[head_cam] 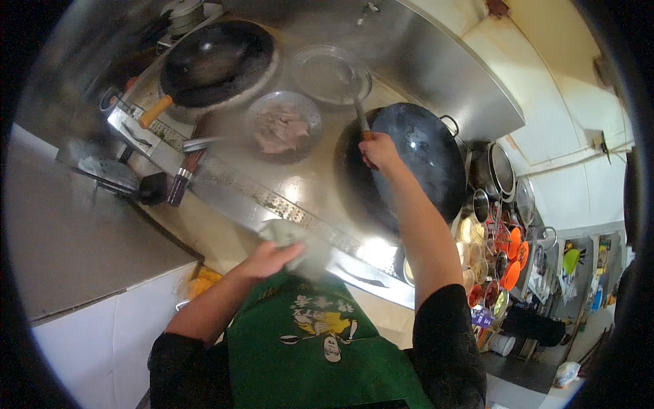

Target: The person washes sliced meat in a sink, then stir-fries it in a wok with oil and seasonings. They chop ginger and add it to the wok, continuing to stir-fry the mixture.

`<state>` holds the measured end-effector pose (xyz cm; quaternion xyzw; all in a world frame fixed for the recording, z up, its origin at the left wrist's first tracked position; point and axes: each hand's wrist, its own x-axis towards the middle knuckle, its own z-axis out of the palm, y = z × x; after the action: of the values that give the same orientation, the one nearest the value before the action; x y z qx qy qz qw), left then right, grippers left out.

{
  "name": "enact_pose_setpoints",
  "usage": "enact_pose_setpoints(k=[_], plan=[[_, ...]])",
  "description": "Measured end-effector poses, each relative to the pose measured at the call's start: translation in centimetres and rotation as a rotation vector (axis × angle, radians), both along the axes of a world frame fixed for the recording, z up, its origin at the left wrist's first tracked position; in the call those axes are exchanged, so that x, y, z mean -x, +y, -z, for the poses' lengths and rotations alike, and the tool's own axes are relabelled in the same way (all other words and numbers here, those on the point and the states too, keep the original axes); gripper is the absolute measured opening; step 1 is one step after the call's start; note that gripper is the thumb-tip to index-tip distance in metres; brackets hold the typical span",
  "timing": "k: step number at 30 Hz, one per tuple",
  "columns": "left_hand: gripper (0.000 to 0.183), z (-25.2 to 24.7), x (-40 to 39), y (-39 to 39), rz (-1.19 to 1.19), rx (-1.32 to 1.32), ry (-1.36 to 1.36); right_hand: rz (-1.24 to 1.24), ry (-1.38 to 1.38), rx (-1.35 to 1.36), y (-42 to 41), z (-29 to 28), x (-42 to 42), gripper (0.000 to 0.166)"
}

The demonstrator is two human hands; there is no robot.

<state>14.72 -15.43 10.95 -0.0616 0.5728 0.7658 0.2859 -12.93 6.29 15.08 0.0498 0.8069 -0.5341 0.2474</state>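
My right hand point(379, 151) grips the wooden end of a long-handled utensil point(361, 113), likely a ladle. Its far end reaches over a round metal vessel point(301, 57) at the back, where steam or blur hides its shape. A pale grey-green cloth point(314, 251) hangs from my left hand point(268, 259) in front of the stove's near edge. Below and left of the right hand's utensil stands a metal bowl point(316, 111) of pale meat slices point(283, 130). Under my right forearm is a large dark wok point(424, 148).
A second wok point(217, 64) with a wooden handle point(156, 112) stands back left. Near it lie a dark-handled bamboo brush or bundle point(184, 176) and a metal handle point(202, 143). A perforated drain strip point(286, 204) crosses the stove front. Seasoning containers point(477, 255) and orange bowls point(512, 260) crowd the right.
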Motion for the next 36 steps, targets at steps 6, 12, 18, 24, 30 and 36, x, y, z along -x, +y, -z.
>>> enact_pose_setpoints(k=[6,12,18,24,30,36], plan=[[0.088,2.1,-3.7,-9.0,-0.441,-0.892,0.089,0.477,-0.674,1.294,-5.1,1.8,0.6,0.023],[0.089,-1.6,-1.0,-9.4,-0.544,-1.031,-0.095,0.338,-0.711,1.848,2.1,-3.9,-7.3,0.042],[0.064,2.5,3.2,-3.2,-0.346,-0.656,-0.012,0.285,-0.480,1.909,10.0,-6.8,-14.9,0.048],[0.054,4.7,9.6,8.9,-0.207,-0.926,-0.452,0.572,-0.299,1.367,18.1,-5.8,-22.0,0.042],[0.041,7.7,14.8,19.4,-0.361,-0.555,-0.539,0.467,-0.120,0.210,23.3,-3.1,-32.2,0.033],[0.032,8.6,16.9,23.0,-0.566,-0.260,-0.468,0.545,0.039,0.008,24.2,2.4,-41.3,0.035]])
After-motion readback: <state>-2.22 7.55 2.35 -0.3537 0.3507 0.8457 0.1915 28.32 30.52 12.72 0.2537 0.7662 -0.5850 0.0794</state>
